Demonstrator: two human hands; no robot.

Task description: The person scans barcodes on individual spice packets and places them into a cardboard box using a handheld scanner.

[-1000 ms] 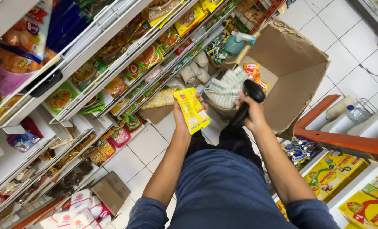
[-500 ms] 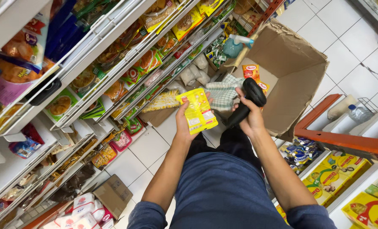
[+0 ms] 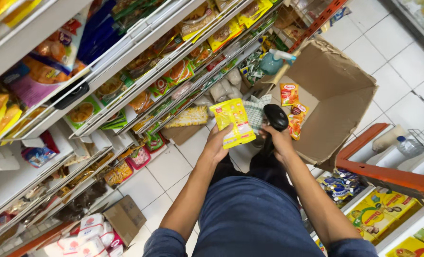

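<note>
My left hand point(image 3: 217, 143) holds a yellow flat packet point(image 3: 233, 123) upright in front of me, fingers wrapped on its lower left edge. My right hand point(image 3: 279, 141) grips the handle of a black handheld scanner point(image 3: 274, 118), its head just right of the packet. Both hands hover above my knees over the white tiled floor. Behind them stands an open cardboard box point(image 3: 338, 104) with orange packets point(image 3: 289, 94) and a checked cloth point(image 3: 256, 108) inside.
Store shelves point(image 3: 126, 43) full of bagged goods fill the left side. A small cardboard box point(image 3: 124, 218) and white packets point(image 3: 85, 235) lie on the floor at lower left. An orange trolley frame point(image 3: 383, 176) and yellow cartons point(image 3: 381, 214) stand at right.
My left hand has lifted the yellow packet up and a little right, closer to the scanner. My right hand with the scanner has stayed in about the same place.
</note>
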